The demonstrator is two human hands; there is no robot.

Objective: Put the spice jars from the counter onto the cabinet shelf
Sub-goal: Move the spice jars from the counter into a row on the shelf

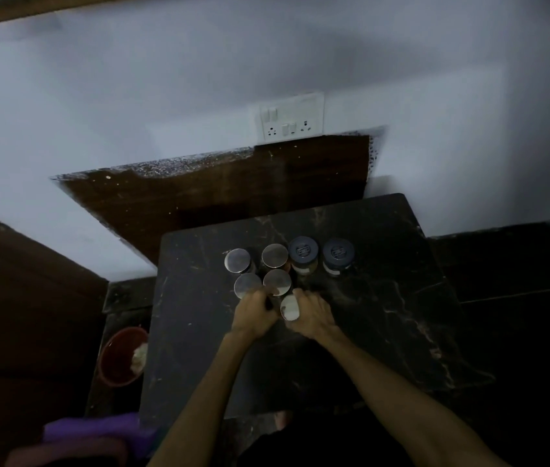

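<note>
Forearms reach in; the right hand (312, 315) grips a white jar (289, 308), the left hand (255, 315) curls on a steel-lidded jar (277, 282). Packed neighbours just beyond the left hand (two dark-lidded jars (320, 256) further out) could topple. Dark marble desk (384, 298), dim room, pale wall (132, 112).

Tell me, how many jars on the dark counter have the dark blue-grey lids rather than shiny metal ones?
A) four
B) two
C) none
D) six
B: two dark-lidded jars, one and the other, stand side by side at the right end of the back row on the counter, while the four jars to their left, such as this one, carry shiny metal lids.
</note>
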